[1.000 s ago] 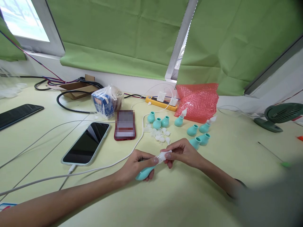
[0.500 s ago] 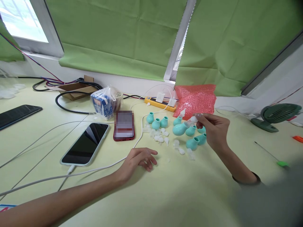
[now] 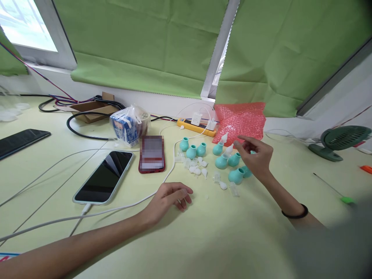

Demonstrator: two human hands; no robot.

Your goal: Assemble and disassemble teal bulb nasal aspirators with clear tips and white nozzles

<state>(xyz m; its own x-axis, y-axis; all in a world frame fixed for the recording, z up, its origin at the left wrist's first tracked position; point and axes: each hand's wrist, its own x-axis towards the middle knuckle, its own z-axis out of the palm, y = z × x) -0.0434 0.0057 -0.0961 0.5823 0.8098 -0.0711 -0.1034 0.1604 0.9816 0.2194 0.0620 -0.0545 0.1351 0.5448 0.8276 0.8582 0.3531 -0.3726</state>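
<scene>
My right hand (image 3: 255,155) hovers over the right-hand cluster of teal bulbs with thumb and forefinger apart, holding nothing. Just left of its fingertips sits a teal bulb (image 3: 221,162) with a clear tube and white pointed tip fitted. Another bulb (image 3: 217,149) with a tip stands behind it. An open-necked bulb (image 3: 236,176) lies nearer to me, and others are partly hidden by the hand. My left hand (image 3: 174,195) rests on the table, fingers loosely curled and apart, holding nothing. Beyond it are white tips (image 3: 197,170), clear tube pieces (image 3: 234,189) and an open bulb (image 3: 191,152).
A white cable (image 3: 128,203) runs under my left wrist. Left of it lie a phone (image 3: 104,178) and a red-cased phone (image 3: 152,155). Behind stand a bagged blue pack (image 3: 126,126), a yellow power strip (image 3: 200,130) and pink bubble wrap (image 3: 241,120). A green fan (image 3: 340,139) is at right.
My right hand has let go of the tipped bulb and drawn slightly up and left. The bulb now sits among the others on the table. My left hand has barely moved.
</scene>
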